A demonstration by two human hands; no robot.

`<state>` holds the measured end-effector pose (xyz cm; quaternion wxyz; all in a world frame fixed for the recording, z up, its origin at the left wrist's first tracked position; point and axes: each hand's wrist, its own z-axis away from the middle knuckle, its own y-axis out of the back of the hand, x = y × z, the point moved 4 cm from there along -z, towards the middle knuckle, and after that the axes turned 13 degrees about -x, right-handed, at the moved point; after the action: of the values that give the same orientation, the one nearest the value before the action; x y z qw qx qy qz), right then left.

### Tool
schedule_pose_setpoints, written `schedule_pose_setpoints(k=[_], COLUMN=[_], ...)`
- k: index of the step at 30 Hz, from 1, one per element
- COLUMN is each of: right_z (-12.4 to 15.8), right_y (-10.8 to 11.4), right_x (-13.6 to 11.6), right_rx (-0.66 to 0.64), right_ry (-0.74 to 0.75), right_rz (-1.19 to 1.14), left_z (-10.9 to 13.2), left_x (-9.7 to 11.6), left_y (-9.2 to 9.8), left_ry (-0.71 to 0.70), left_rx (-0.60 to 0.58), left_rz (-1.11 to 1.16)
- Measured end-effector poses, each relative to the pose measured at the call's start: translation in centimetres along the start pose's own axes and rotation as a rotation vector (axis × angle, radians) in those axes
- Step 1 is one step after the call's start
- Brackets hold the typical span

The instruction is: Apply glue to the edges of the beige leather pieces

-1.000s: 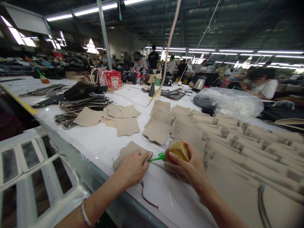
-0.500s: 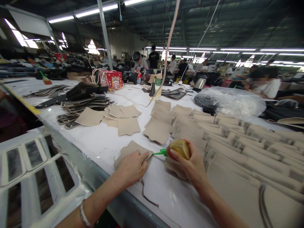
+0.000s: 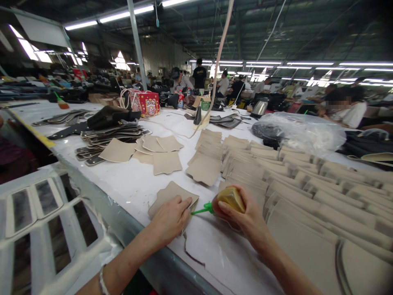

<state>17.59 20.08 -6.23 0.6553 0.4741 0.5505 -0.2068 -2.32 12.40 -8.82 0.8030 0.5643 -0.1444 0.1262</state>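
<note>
My left hand [image 3: 170, 220] presses down on a beige cut leather piece [image 3: 168, 193] lying near the front edge of the white table [image 3: 135, 184], fingers curled on its right edge. My right hand [image 3: 245, 219] is wrapped round a yellow squeeze bottle [image 3: 229, 198] with a green nozzle [image 3: 201, 209]. The nozzle tip points left and meets the piece's edge beside my left fingers.
Rows of overlapped beige pieces [image 3: 294, 176] cover the table to the right. More loose beige pieces [image 3: 153, 151] and dark strips [image 3: 104, 137] lie farther back left. A clear plastic bag [image 3: 301, 133], a red bag [image 3: 147, 103] and a hanging hose [image 3: 215, 69] stand beyond. Other people work behind.
The bottle's nozzle tip has slid a little down along the piece's edge toward me. My left hand has stayed on the piece. The view shifted slightly.
</note>
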Motion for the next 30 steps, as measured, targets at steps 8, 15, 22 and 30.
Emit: schedule_pose_setpoints(k=[8, 15, 22, 30], right_z=[0.5, 1.4, 1.6, 1.8], right_y=[-0.2, -1.4, -1.9, -1.8], right_x=[0.1, 0.0, -0.2, -0.5], right_rx=[0.019, -0.051, -0.143, -0.209], right_ry=[-0.031, -0.02, -0.01, 0.01], right_rz=[-0.044, -0.126, -0.232, -0.259], left_z=[0.1, 0.1, -0.1, -0.1], left_x=[0.0, -0.2, -0.1, -0.2], left_y=[0.0, -0.2, -0.1, -0.2], left_ry=[-0.01, -0.031, -0.022, -0.025], left_rx=[-0.005, 0.004, -0.014, -0.002], left_rz=[0.032, 0.052, 0.046, 0.035])
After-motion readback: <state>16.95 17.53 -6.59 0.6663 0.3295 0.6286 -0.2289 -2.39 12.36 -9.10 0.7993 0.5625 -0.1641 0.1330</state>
